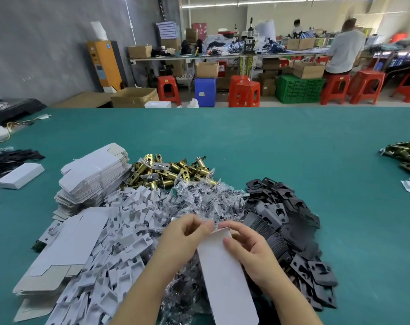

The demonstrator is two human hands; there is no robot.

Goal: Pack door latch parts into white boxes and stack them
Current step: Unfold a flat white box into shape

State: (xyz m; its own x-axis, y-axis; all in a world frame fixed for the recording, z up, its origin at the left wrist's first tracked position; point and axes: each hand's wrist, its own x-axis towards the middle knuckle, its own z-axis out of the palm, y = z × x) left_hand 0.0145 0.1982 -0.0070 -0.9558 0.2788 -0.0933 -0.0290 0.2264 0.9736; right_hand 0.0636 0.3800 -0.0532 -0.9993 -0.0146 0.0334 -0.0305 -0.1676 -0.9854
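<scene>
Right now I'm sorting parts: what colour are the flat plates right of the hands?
Matte black plates, clearest in the head view.

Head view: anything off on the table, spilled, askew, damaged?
Nothing damaged that I can see. Parts lie in loose heaps: brass latches, bagged screws, black plates, white inserts. The flat box stack leans and fans out. Both hands hold a white box normally.

Matt white cardboard box (225, 273), shiny brass latches (171, 171)
</scene>
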